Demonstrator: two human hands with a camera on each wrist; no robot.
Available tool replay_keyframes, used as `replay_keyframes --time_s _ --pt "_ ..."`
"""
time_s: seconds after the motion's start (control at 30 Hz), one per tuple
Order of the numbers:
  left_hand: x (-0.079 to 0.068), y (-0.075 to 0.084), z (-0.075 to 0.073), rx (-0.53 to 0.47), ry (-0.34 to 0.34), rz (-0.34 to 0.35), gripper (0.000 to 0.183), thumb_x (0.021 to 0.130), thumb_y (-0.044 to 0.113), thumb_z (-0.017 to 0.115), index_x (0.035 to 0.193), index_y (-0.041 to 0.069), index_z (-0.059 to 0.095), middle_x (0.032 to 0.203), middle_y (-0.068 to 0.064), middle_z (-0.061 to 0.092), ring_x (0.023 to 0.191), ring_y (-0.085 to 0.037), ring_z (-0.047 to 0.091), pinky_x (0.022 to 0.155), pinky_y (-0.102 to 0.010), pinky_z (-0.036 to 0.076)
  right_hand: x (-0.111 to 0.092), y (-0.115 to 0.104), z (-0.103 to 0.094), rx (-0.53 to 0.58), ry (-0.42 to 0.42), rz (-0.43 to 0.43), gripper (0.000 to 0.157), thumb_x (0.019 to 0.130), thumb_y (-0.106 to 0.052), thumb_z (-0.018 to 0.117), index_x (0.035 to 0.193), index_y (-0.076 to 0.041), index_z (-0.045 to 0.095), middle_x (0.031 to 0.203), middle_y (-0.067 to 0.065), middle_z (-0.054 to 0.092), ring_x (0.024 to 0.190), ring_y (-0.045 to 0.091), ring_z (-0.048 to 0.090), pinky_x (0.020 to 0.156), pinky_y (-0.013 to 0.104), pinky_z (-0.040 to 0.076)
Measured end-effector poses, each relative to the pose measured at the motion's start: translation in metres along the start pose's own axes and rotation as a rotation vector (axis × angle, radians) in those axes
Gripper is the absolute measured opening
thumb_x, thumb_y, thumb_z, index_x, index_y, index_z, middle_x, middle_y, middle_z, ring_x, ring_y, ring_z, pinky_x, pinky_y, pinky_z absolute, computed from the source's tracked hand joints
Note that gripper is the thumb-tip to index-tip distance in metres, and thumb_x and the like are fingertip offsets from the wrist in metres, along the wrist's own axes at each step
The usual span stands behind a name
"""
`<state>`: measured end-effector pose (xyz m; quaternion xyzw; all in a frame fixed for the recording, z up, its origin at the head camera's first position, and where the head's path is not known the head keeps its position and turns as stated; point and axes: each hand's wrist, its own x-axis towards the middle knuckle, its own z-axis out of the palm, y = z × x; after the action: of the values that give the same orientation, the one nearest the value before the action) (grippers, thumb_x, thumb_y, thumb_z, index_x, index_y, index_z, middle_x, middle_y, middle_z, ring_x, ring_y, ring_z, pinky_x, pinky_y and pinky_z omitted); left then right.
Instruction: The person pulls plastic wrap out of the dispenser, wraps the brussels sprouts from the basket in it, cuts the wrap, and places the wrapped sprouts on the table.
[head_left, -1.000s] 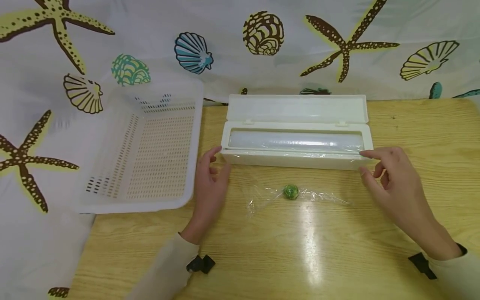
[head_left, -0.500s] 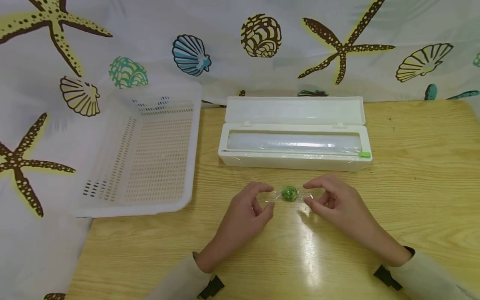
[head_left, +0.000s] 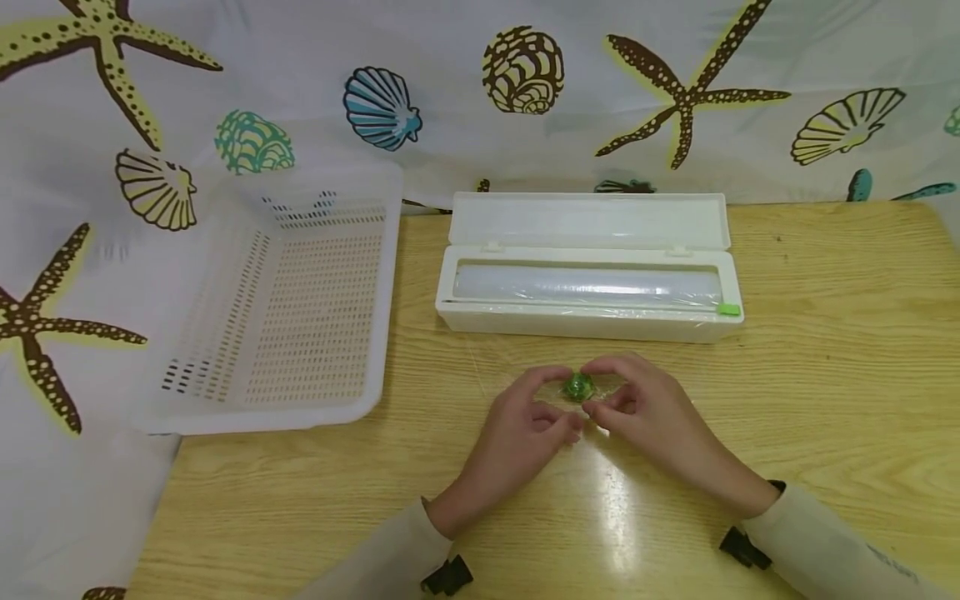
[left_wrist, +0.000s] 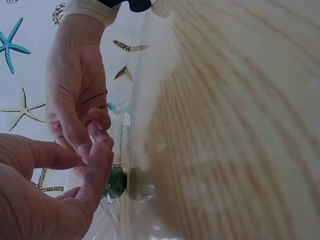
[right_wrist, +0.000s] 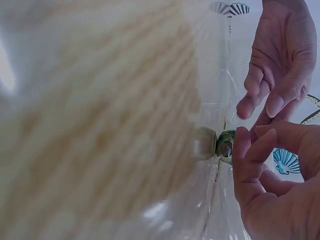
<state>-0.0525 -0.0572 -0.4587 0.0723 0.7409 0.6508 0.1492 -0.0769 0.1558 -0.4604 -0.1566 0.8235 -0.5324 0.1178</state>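
Observation:
A small round green ball (head_left: 578, 387), like a Brussels sprout, lies on the table in clear plastic film whose ends spread to both sides. My left hand (head_left: 517, 433) is at its left, index fingertip by the ball's upper edge and thumb lower down, apart from it. At the ball's right is my right hand (head_left: 660, 417), its index finger above and thumb below. In the left wrist view the ball (left_wrist: 116, 181) is partly hidden by fingers. The right wrist view shows the ball (right_wrist: 226, 146) beside the right fingertips; firm contact is unclear.
Behind the hands stands a white cling film box (head_left: 585, 323), its lid raised, a film roll (head_left: 585, 283) inside and a green slider (head_left: 728, 309) at its right end. A white perforated basket (head_left: 375, 367) stands at the left. A shell-patterned cloth (head_left: 465, 150) hangs behind.
Both hands have left the film box's ends and come together at the green ball. The right fingers no longer cover the green slider. The ball has barely moved.

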Motion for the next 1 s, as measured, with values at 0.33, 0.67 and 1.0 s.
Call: replay_keyframes --time_s 0.33,0.67,1.0 --pt "0.007 -0.009 0.002 0.114 0.015 0.090 0.048 0.096 -0.016 0.070 0.142 -0.006 0.060 0.133 -0.018 0.064 0.108 -0.031 0.075 0.083 -0.029 0.064 0.007 0.008 0.005 -0.035 0.003 -0.030 0.042 0.091 0.011 0.081 0.130 0.001 0.070 0.120 0.012 0.071 0.088 0.017 0.075 0.071 0.030 0.064" --pt "0.015 -0.012 -0.002 0.324 0.062 0.115 0.043 0.091 -0.012 0.079 0.132 -0.002 0.069 0.112 -0.011 0.070 0.075 -0.009 0.065 0.061 -0.024 0.057 0.009 0.010 0.010 -0.125 0.057 -0.013 0.040 0.088 0.005 0.087 0.124 -0.007 0.074 0.121 0.006 0.072 0.082 0.010 0.071 0.072 0.028 0.062" --pt "0.019 -0.015 -0.003 0.383 0.076 0.138 0.038 0.091 -0.008 0.084 0.127 0.002 0.073 0.116 -0.007 0.073 0.062 -0.005 0.055 0.052 -0.022 0.048 0.010 0.010 0.006 -0.108 0.035 0.033 0.031 0.092 -0.004 0.089 0.120 -0.008 0.078 0.110 0.002 0.074 0.069 0.011 0.065 0.059 0.025 0.055"
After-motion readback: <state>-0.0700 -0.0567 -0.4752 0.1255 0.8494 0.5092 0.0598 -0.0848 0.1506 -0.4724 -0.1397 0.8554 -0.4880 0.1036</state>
